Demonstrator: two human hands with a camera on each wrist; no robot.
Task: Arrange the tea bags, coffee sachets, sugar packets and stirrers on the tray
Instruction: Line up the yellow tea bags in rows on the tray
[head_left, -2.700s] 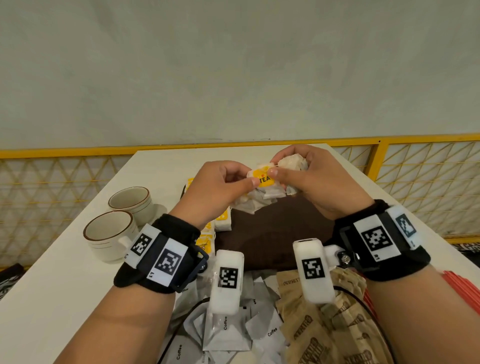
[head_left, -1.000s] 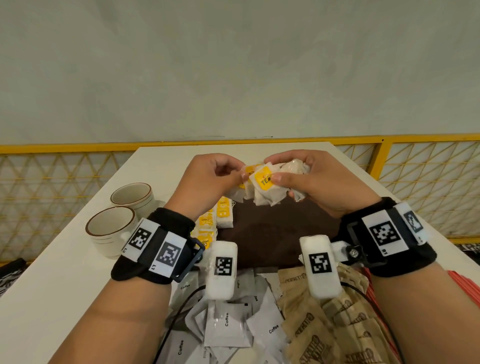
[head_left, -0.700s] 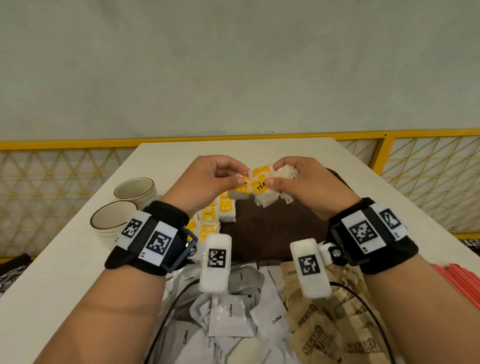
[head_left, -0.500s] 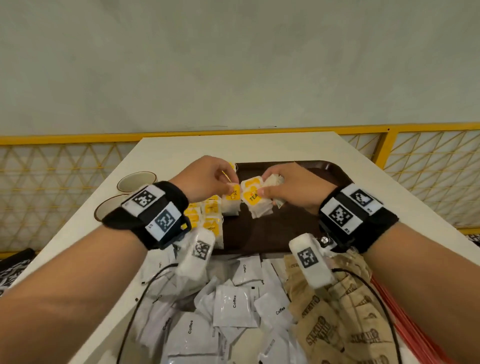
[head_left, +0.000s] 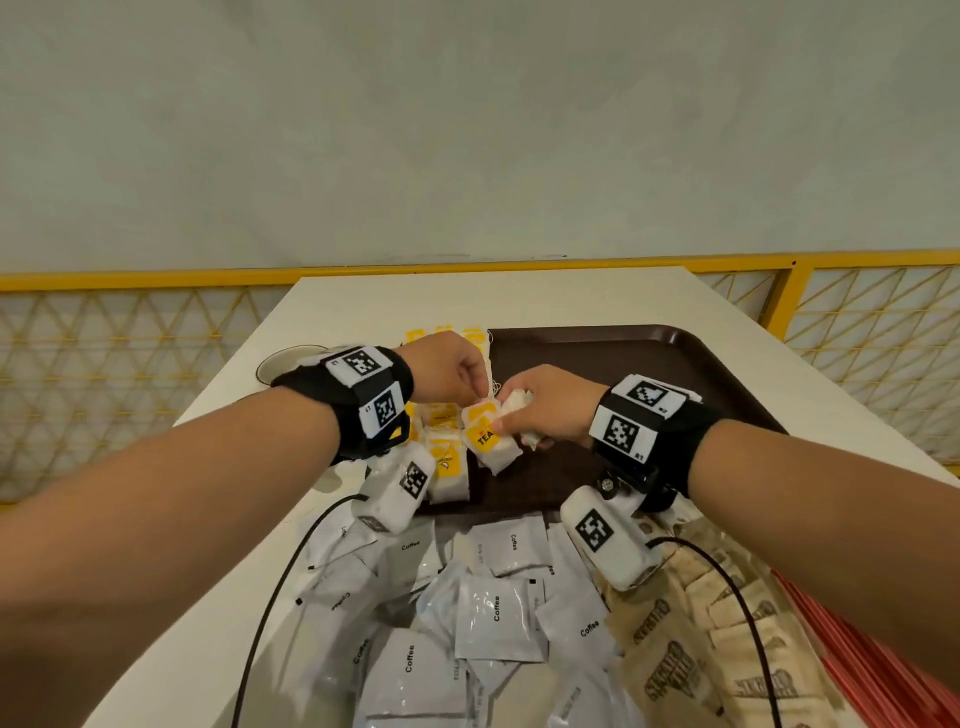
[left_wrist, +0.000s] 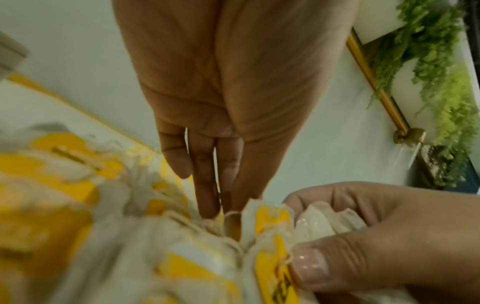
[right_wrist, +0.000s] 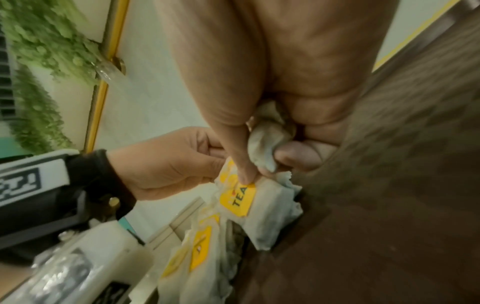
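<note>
Both hands, left (left_wrist: 221, 123) and right (left_wrist: 376, 236), pinch yellow-tagged tea bags (left_wrist: 270, 242).

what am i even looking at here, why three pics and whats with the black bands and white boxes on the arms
No machine: a person sorts hot-drink supplies. The black bands carry tracking markers, and the white boxes are wrist cameras. One picture comes from a head camera, two from the wrists, looking along the fingers. The right hand grips a bunch of tea bags with yellow tags; the left hand pinches at their strings. They work over the brown tray, where more tea bags lie in a row. Nearer on the white table lie coffee sachets, brown sugar packets and red stirrers.
</note>
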